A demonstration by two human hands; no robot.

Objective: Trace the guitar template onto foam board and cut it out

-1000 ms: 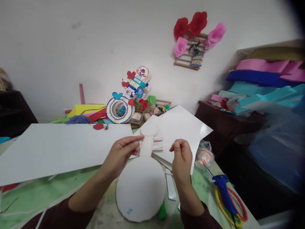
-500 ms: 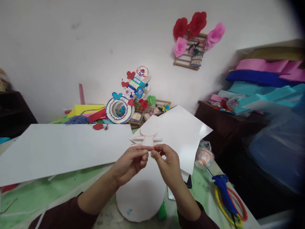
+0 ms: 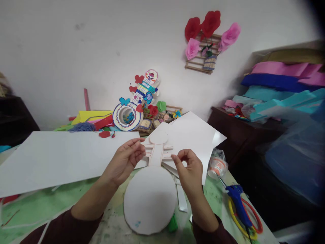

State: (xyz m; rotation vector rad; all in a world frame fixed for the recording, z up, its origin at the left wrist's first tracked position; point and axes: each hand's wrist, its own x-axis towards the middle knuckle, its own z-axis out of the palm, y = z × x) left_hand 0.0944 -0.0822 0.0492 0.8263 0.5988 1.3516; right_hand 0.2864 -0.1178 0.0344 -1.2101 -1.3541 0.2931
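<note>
A white card cutout shaped like a banjo lies before me: a round body, a narrow neck edged with reddish lines, short side strips and a small round head. On the left of the neck, my left hand is raised, fingers curled and thumb close to the index finger. Opposite it, my right hand pinches thumb and fingertip close to the end of the lower right strip. What either pinch holds, if anything, is too small to make out.
White sheets lie behind; a large white board is at left. A decorated paper banjo leans on the wall. At right are a blue glue gun, a plastic-wrapped cup and coiled cord. A green object sits beside the cutout.
My hands, which met over the cutout's neck, have moved apart, left hand up and left, right hand to the right. The neck and side strips now show, and so does a white strip at right.
</note>
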